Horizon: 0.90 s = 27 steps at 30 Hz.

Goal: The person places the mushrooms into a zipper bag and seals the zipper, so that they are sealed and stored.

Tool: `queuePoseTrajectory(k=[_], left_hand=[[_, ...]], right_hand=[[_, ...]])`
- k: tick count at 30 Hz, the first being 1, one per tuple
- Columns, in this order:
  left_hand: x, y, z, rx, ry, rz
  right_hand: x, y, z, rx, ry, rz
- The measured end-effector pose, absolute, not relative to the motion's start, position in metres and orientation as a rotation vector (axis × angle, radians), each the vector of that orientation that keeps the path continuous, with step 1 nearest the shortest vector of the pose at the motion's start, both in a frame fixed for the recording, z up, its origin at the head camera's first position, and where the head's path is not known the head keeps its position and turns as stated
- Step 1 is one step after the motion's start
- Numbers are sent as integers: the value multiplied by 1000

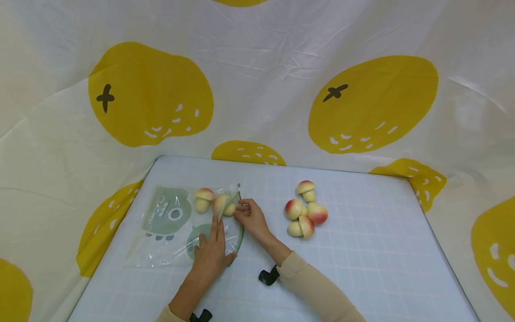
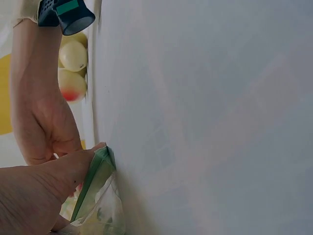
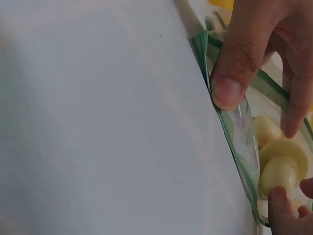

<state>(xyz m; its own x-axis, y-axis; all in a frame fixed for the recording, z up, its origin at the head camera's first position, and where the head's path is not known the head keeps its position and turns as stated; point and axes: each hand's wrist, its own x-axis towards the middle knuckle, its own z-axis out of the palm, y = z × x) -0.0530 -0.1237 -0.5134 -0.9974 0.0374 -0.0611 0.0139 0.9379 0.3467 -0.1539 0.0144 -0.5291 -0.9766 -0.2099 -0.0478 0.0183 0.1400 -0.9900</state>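
Observation:
A clear zip bag (image 1: 161, 243) with green cartoon monster prints lies at the left of the table, its green-edged mouth facing right. Inside is one toy mushroom (image 1: 202, 205), pale with a red-tinged cap. A second mushroom (image 1: 219, 205) lies at the mouth, cap inward. My left hand (image 1: 211, 250) spreads the mouth with fairly straight fingers; its thumb (image 3: 229, 90) presses the near lip. My right hand (image 1: 252, 219) reaches into the opening, its thumb (image 3: 279, 196) touching the second mushroom's stem. The other right fingertips are beside the stem, apart from the thumb.
Several more toy mushrooms (image 1: 295, 209) lie clustered on the table right of my right hand. The pale checked table (image 1: 374, 250) meets a hanging cloth (image 1: 261, 89) with yellow fruit prints at the back and sides. Black wrist cameras (image 1: 268, 275) sit at my sleeves.

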Motion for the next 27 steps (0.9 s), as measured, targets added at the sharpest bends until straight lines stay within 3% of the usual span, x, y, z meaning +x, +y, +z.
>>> queuePoseTrajectory(k=[10, 27], left_hand=[[-54, -124, -514, 51, 3030, 513], [-53, -123, -513, 58, 3039, 548]], right_hand=[[-154, 8, -539, -210, 1659, -2250], [-161, -19, -542, -84, 1327, -2253]])
